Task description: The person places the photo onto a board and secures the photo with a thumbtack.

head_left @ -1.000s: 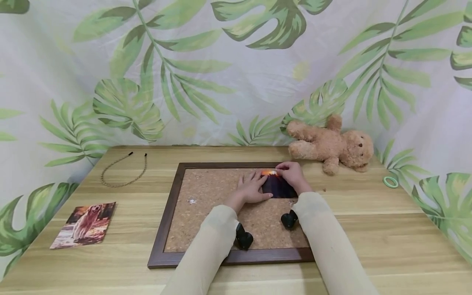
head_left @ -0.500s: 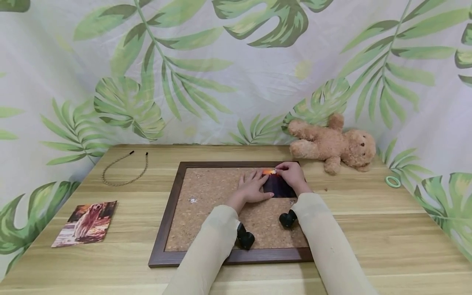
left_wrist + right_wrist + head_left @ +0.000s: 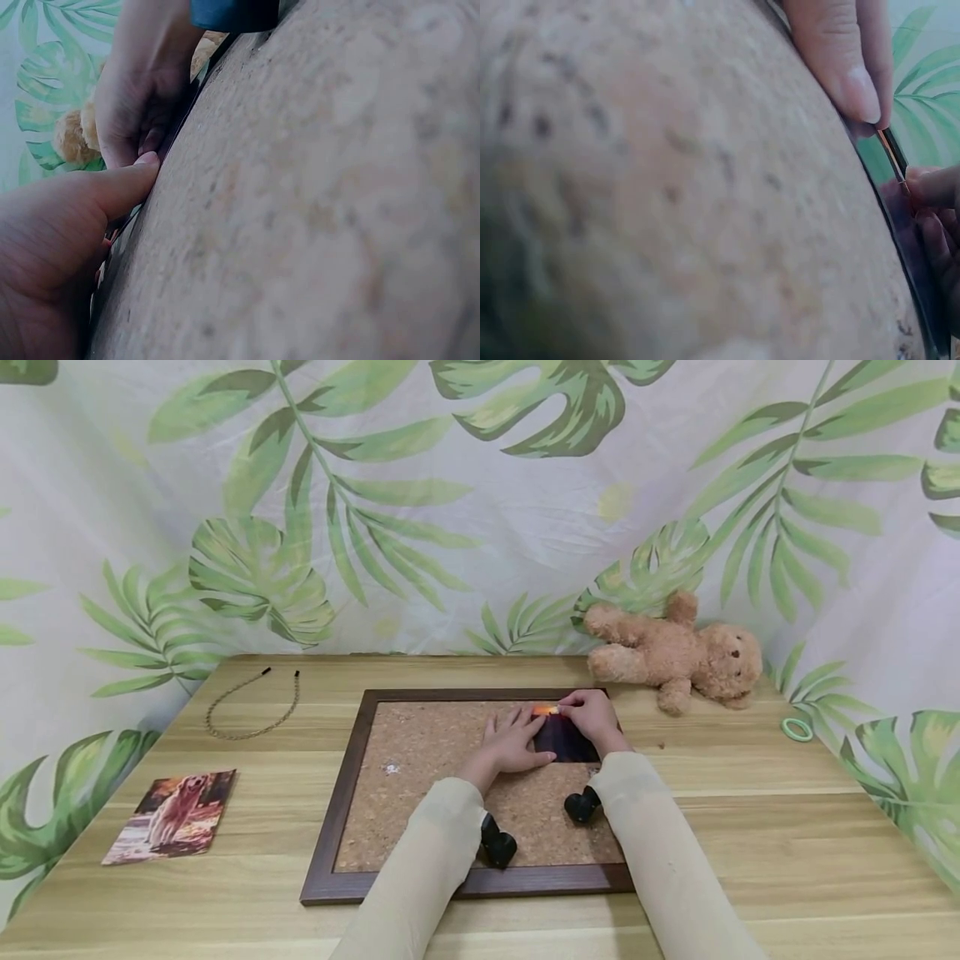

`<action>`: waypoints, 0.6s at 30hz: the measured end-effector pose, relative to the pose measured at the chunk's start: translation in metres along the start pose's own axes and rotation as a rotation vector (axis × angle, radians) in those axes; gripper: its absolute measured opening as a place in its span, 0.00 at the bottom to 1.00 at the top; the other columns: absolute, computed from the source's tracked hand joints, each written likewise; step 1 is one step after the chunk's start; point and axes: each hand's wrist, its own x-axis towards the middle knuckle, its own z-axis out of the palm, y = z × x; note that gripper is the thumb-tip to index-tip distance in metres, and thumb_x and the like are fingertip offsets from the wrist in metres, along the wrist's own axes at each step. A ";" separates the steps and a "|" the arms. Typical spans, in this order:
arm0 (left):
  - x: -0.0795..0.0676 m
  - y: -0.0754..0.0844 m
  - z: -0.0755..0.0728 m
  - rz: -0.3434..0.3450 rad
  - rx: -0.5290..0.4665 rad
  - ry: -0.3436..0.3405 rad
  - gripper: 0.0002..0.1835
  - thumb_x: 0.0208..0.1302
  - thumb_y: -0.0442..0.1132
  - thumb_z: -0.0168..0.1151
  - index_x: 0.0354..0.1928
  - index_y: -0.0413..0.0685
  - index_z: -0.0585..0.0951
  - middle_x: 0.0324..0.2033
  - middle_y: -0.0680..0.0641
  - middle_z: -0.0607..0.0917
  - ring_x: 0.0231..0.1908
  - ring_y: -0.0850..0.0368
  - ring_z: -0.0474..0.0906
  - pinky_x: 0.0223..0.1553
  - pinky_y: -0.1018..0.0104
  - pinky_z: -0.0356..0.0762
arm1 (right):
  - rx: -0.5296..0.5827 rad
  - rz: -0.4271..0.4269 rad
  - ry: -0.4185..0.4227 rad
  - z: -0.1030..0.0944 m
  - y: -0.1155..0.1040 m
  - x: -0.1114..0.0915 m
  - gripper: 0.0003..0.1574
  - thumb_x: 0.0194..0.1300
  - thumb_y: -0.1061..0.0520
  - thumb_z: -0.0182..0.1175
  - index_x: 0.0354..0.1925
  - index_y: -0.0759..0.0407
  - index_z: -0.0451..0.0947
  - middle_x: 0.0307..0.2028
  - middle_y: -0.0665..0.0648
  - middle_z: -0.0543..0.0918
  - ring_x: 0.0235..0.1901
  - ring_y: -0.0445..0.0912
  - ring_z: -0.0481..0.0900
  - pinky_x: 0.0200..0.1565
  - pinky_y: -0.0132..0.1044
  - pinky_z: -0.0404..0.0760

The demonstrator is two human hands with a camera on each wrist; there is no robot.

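Note:
A photo print (image 3: 562, 741) with an orange sky over a dark lower part lies on the cork board (image 3: 427, 735), near the far right corner. My left hand (image 3: 512, 745) rests spread at the photo's left side, its thumb on the near edge. At the photo's upper part, the thumb and forefinger of my right hand (image 3: 594, 718) pinch a small pale thing (image 3: 555, 710); I cannot tell its kind. The left wrist view has the left thumb (image 3: 124, 184) at the photo's edge. In the right wrist view, fingers of the right hand (image 3: 934, 195) meet against the photo.
A dark wooden frame (image 3: 337, 827) borders the board. Small shiny bits (image 3: 391, 768) lie on the cork. On the table are a dog photo (image 3: 174, 817), a chain (image 3: 232, 737) with black ends, a teddy bear (image 3: 671, 652) and a green ring (image 3: 796, 730). A leafy curtain (image 3: 390, 510) hangs behind.
My right hand and wrist have shifted slightly left, with the pinch kept at the photo's upper part. The left hand stays in place on the photo.

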 end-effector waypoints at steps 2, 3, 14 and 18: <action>0.000 0.000 0.000 0.001 -0.001 0.002 0.37 0.57 0.61 0.46 0.65 0.55 0.53 0.65 0.49 0.44 0.63 0.52 0.33 0.56 0.47 0.30 | -0.002 0.010 -0.001 0.000 0.000 0.000 0.08 0.55 0.59 0.59 0.31 0.61 0.82 0.33 0.57 0.80 0.38 0.51 0.75 0.43 0.43 0.68; 0.000 0.000 0.001 0.001 -0.002 0.003 0.37 0.57 0.61 0.46 0.65 0.55 0.53 0.65 0.49 0.44 0.63 0.52 0.33 0.56 0.47 0.30 | -0.004 0.012 -0.002 0.000 0.000 0.000 0.08 0.55 0.59 0.59 0.31 0.61 0.82 0.33 0.57 0.80 0.38 0.51 0.75 0.43 0.43 0.68; 0.000 0.000 0.000 0.000 0.010 0.003 0.37 0.56 0.61 0.47 0.65 0.55 0.53 0.65 0.49 0.44 0.63 0.52 0.34 0.56 0.47 0.30 | -0.027 -0.021 0.013 0.001 0.001 0.000 0.07 0.54 0.59 0.60 0.29 0.62 0.82 0.30 0.56 0.81 0.34 0.51 0.75 0.39 0.42 0.70; 0.000 0.001 -0.001 0.000 0.011 0.003 0.37 0.57 0.61 0.47 0.65 0.55 0.53 0.65 0.49 0.44 0.63 0.53 0.34 0.56 0.47 0.31 | -0.049 -0.018 0.007 0.001 0.001 0.001 0.07 0.53 0.58 0.60 0.29 0.61 0.82 0.30 0.56 0.81 0.33 0.50 0.75 0.38 0.42 0.71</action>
